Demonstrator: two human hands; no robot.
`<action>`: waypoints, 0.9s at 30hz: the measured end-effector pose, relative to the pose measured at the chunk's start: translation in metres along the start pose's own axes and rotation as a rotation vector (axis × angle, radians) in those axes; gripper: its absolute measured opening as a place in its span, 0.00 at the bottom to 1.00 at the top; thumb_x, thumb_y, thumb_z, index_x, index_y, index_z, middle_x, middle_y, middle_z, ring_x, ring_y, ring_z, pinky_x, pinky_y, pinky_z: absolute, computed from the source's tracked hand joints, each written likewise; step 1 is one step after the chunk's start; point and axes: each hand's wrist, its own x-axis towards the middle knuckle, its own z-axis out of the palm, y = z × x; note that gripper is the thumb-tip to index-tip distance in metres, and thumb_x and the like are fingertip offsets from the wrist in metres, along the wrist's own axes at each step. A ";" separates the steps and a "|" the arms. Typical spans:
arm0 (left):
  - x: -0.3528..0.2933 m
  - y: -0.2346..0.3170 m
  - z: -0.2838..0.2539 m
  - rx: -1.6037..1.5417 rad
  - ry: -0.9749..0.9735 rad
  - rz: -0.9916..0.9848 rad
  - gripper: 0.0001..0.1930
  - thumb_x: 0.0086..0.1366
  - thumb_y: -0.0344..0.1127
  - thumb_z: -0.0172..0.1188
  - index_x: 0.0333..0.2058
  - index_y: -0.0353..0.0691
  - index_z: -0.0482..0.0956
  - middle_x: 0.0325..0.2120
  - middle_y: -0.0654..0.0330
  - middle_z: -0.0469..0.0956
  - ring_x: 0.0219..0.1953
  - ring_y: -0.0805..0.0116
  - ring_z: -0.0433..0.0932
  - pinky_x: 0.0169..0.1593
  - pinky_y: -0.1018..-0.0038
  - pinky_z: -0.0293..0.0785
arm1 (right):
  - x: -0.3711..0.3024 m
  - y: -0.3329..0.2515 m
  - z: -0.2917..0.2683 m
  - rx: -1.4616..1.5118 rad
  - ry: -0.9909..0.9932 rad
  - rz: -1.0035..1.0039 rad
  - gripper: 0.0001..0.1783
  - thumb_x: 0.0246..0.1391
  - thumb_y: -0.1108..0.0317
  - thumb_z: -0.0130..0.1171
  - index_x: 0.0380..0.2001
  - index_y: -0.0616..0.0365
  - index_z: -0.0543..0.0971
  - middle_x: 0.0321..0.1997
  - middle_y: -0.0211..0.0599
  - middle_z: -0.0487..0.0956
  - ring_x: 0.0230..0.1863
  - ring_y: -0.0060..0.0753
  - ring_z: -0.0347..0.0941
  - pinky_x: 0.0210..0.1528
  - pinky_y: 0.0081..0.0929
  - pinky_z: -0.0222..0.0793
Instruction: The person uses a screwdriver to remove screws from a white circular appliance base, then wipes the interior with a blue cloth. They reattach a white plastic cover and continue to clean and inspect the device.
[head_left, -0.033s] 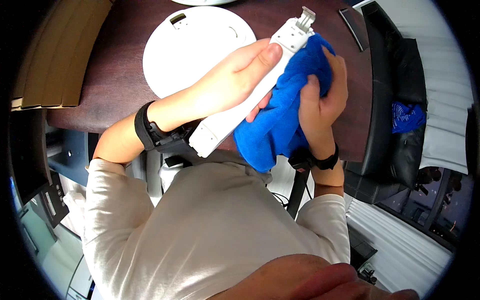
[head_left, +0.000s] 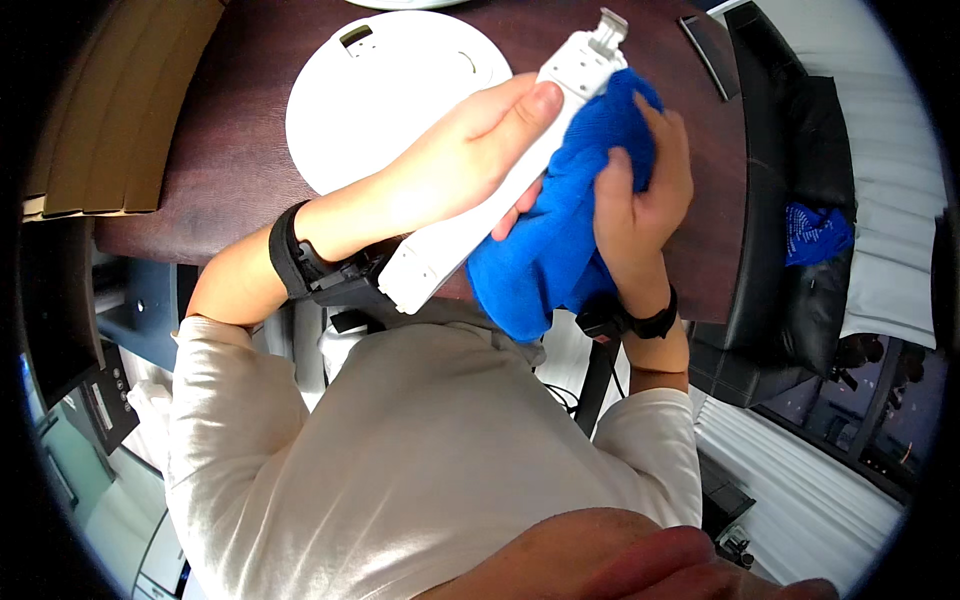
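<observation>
A long white plastic bar point(head_left: 447, 238) slants up and to the right, with a small hinged bracket point(head_left: 609, 30) at its far end. My left hand point(head_left: 478, 150) is closed round the bar's upper half, its thumb on top and fingertips showing beyond the right edge. A blue cloth point(head_left: 540, 250) hangs along the bar's right side. My right hand point(head_left: 645, 195) is curled on the cloth, thumb on the near side and fingers round its far edge. Part of the bar's right side is hidden by the cloth.
On the dark brown table point(head_left: 230, 150), a round white disc point(head_left: 390, 100) lies beyond my left arm. Folded cardboard point(head_left: 125, 100) stands at the left. A phone-like dark slab point(head_left: 708, 58) rests at the far right edge. Beside the table, a black sofa point(head_left: 790, 200) holds a blue bundle point(head_left: 815, 235).
My right hand has shifted slightly left, and its fingers have moved over the cloth. The bar's far end has tipped up and left a little. My left hand keeps its hold.
</observation>
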 end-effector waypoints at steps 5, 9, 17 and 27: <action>0.009 0.010 -0.011 -0.030 0.023 -0.069 0.25 0.69 0.54 0.33 0.31 0.36 0.67 0.12 0.60 0.69 0.08 0.74 0.67 0.12 0.82 0.64 | -0.006 0.009 -0.003 0.090 -0.095 -0.099 0.18 0.42 0.72 0.57 0.41 0.62 0.75 0.27 0.43 0.70 0.29 0.41 0.70 0.30 0.30 0.66; 0.007 0.008 0.001 -0.047 -0.032 -0.140 0.26 0.69 0.54 0.32 0.29 0.36 0.67 0.11 0.60 0.69 0.07 0.73 0.67 0.11 0.81 0.63 | 0.007 0.006 -0.004 0.205 0.071 0.071 0.18 0.45 0.73 0.55 0.43 0.60 0.73 0.30 0.40 0.70 0.28 0.38 0.69 0.31 0.28 0.65; 0.010 0.003 -0.006 0.164 0.082 0.028 0.20 0.69 0.49 0.38 0.35 0.36 0.68 0.16 0.63 0.71 0.11 0.75 0.69 0.14 0.84 0.65 | -0.008 0.002 -0.003 0.172 -0.156 -0.103 0.16 0.39 0.72 0.58 0.37 0.62 0.76 0.28 0.39 0.71 0.26 0.32 0.70 0.27 0.25 0.66; 0.015 -0.010 -0.013 0.074 0.280 0.173 0.21 0.68 0.51 0.41 0.38 0.37 0.71 0.27 0.65 0.72 0.28 0.81 0.70 0.32 0.83 0.67 | -0.002 -0.004 0.018 0.131 -0.143 -0.022 0.20 0.46 0.66 0.58 0.45 0.57 0.73 0.30 0.41 0.70 0.28 0.39 0.70 0.29 0.27 0.67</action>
